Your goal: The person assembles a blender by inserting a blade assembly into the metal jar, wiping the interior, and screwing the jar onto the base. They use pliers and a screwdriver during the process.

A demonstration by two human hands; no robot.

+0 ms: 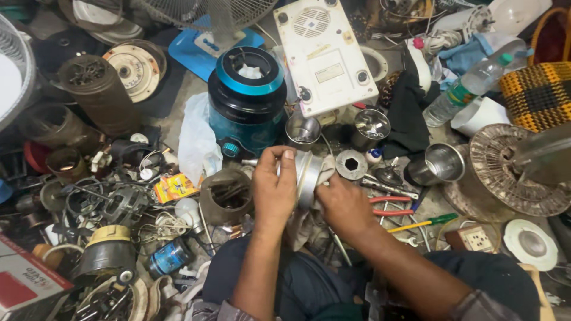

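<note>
The left hand (272, 189) is clamping its fingers on a metal jar (307, 178) while the right hand (342, 205) is wiping it with a cloth (326, 169), cleaning seemingly midway.

metal part (308, 172): half hidden by hands | cardboard box (24, 285): cut off

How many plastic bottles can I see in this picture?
1: a clear plastic bottle with a green cap lies tilted at the upper right, beside the woven basket. The clutter may hide others.

Head camera looks steeply down, close over the cluttered floor (178, 119).
</note>
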